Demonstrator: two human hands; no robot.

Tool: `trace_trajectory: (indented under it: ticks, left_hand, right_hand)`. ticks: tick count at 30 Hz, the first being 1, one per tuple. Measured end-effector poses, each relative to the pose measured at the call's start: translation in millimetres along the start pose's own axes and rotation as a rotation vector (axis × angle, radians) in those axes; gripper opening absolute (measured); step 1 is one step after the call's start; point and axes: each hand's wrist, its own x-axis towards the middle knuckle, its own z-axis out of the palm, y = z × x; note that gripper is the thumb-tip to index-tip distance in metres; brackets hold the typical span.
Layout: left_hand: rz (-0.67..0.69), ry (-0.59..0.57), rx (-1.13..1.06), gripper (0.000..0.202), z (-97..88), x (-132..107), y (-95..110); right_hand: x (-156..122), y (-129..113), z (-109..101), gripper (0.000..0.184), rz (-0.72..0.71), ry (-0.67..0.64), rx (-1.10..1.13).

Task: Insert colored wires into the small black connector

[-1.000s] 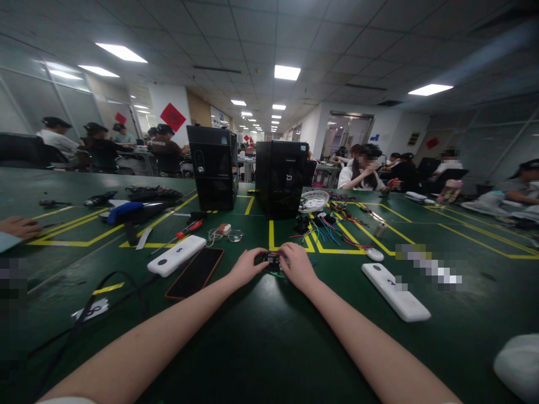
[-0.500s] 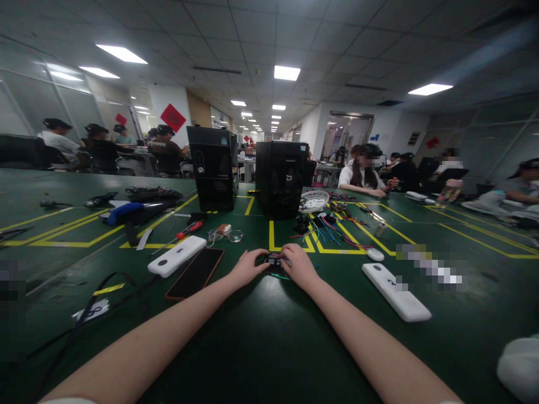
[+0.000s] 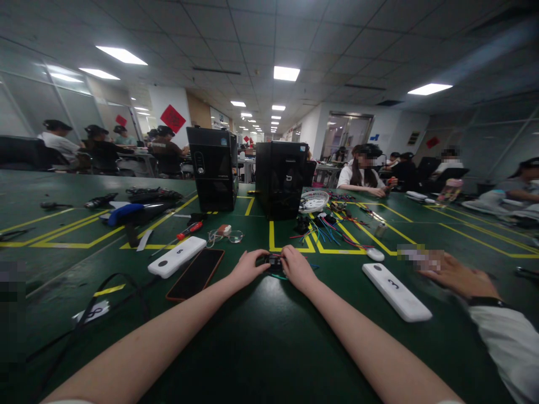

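Between my hands, low over the green table (image 3: 261,336), is a small black part with coloured wires (image 3: 275,261); its exact kind is too small to make out. My left hand (image 3: 249,268) grips its left side with thumb and fingers. On the opposite side, my right hand (image 3: 297,269) closes its fingertips on the same part. Green and blue wire ends show below and behind my right hand. A dark phone with an orange-brown edge (image 3: 197,274) lies left of my left hand.
Two black computer towers (image 3: 213,168) stand ahead. White numbered power banks (image 3: 177,257) lie at both sides. A red screwdriver (image 3: 189,230), glasses (image 3: 233,235), a white mouse (image 3: 374,255), loose wires (image 3: 328,230) and a white basket (image 3: 314,201) are around. Another person's hand (image 3: 458,275) reaches in at right.
Another person's hand and white sleeve have come in from the right, reaching to the blurred item on the table. My hands keep their hold, with only a slight shift of the right.
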Motion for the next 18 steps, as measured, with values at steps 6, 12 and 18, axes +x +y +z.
trace_trajectory:
  ticks: [6,12,18]
  left_hand:
    - [-0.016,-0.005,0.02,0.035,-0.7,-0.3,2.8]
    - [0.008,0.013,0.072,0.034,-0.2,-0.5,2.7]
    - [0.033,0.024,0.08,0.034,1.7,-2.1,-2.5]
  right_hand:
    - [0.1,1.1,1.8,0.008,0.018,-0.016,-0.037]
    - [1.4,-0.2,1.1,0.009,0.013,0.016,-0.038]
    - [4.9,1.2,-4.8,0.011,0.078,0.145,0.006]
